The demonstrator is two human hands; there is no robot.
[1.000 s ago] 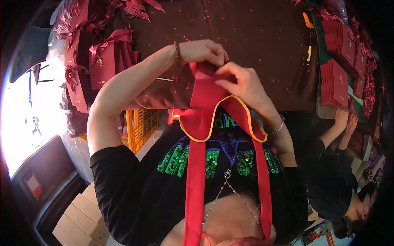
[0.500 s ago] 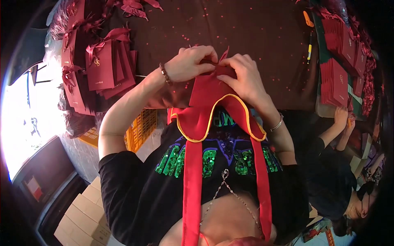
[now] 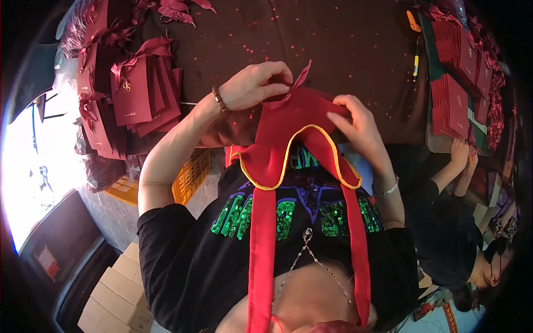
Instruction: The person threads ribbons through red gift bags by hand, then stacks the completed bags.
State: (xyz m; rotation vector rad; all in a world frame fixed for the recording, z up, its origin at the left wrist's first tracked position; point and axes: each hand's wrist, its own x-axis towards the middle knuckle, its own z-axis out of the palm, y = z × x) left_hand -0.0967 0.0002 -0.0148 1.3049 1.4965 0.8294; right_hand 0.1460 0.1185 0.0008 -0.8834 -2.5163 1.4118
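Observation:
A dark red paper gift bag lies at the table's near edge, partly behind my red apron with its yellow trim. My left hand is closed at the bag's upper left, thumb and fingers pinching a dark red ribbon; one ribbon end sticks up past the fingertips. At the right edge of the bag, my right hand is closed with the edge between thumb and fingers. The fingers hide part of the ribbon and any knot.
Finished-looking red bags with ribbon bows are piled at left. More stacked bags lie at right beside a co-worker's hands. An orange cutter and yellow marker rest on the dark tablecloth, speckled with red bits.
My right hand has left the ribbon and moved right and down to the bag's right edge. The bag has turned and shows more of its face. My left hand stays at the ribbon.

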